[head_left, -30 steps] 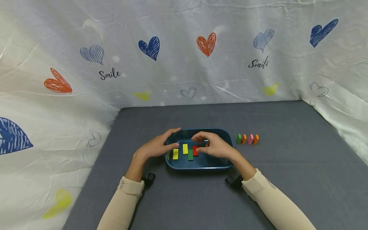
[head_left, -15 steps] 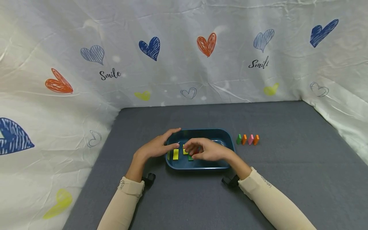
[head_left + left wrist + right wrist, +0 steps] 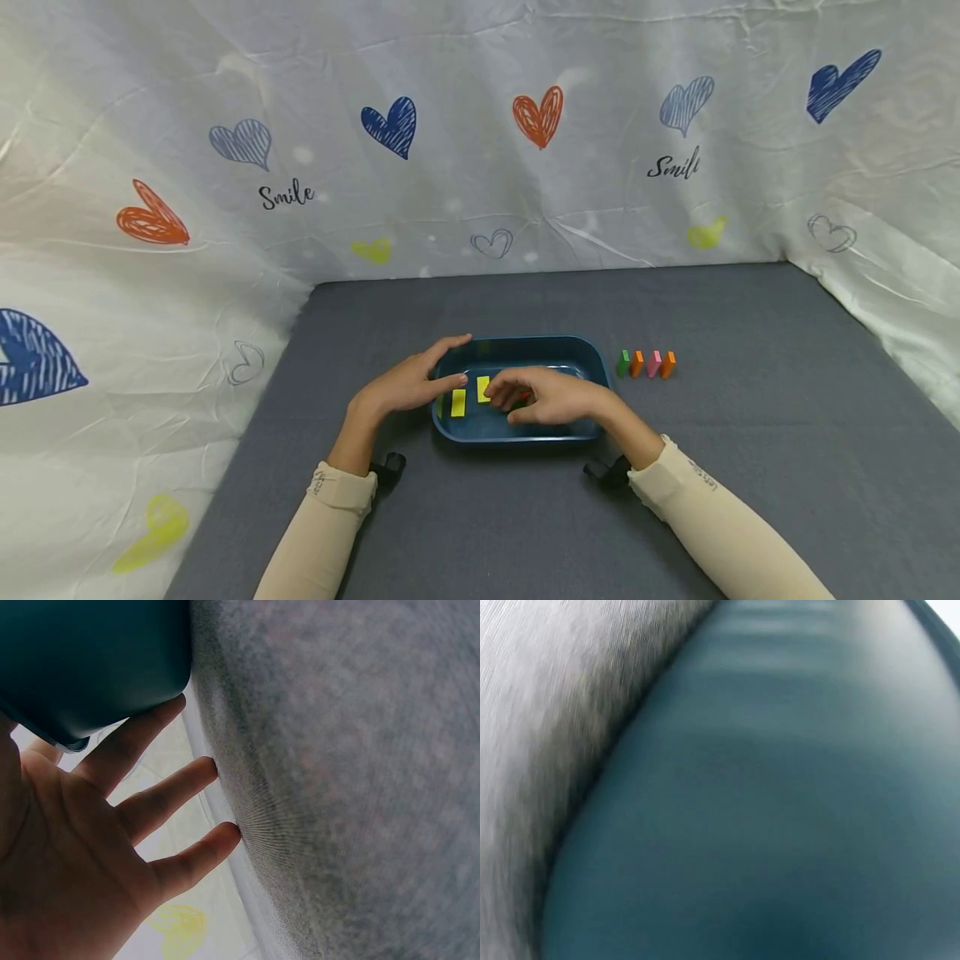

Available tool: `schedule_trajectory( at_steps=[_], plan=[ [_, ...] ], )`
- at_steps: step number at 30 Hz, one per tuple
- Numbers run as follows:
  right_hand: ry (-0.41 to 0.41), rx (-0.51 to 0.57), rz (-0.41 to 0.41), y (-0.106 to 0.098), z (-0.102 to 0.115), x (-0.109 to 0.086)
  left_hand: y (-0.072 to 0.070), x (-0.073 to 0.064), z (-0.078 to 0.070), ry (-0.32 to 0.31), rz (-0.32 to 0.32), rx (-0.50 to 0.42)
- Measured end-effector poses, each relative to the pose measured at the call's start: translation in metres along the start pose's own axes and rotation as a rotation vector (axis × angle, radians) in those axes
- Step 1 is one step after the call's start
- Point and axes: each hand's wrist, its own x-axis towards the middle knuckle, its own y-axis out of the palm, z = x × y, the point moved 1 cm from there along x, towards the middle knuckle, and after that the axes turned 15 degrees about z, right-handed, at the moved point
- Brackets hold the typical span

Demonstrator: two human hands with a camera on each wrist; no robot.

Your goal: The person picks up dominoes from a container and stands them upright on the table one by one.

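Observation:
My left hand (image 3: pixel 408 382) holds the left end of a dark blue tray (image 3: pixel 517 438), thumb over the rim. In the left wrist view its fingers (image 3: pixel 161 795) spread along the outer side of the tray (image 3: pixel 90 660). My right hand (image 3: pixel 551 396) reaches into the tray with curled fingers around a red domino block (image 3: pixel 526 397) and a green one (image 3: pixel 519 406), both mostly hidden. Two yellow domino blocks, one nearer the left hand (image 3: pixel 458 403) and one just beyond the right fingertips (image 3: pixel 483 389), lie flat. The right wrist view shows the tray's outer wall (image 3: pixel 742 787), blurred.
Several domino blocks stand upright in a row right of the tray: a green block (image 3: pixel 623 362), an orange block (image 3: pixel 637 363), a pink block (image 3: pixel 654 363) and another orange block (image 3: pixel 668 365). Grey cloth (image 3: pixel 480 517) covers the table. A white heart-printed curtain (image 3: pixel 450 183) hangs behind.
My right hand came down and left over the red and green blocks, then shifted slightly right, and both blocks moved right with it. The left hand stayed still.

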Motion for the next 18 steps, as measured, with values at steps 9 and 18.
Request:
schedule_trajectory(
  at_steps=[9,18],
  plan=[
    [0.002,-0.048,-0.157,-0.011,-0.008,-0.019,-0.001,0.000,-0.002,-0.004,0.004,-0.014],
    [0.041,-0.092,-0.211,-0.008,-0.015,-0.014,-0.001,0.000,-0.003,-0.003,0.001,-0.013]
  ],
)
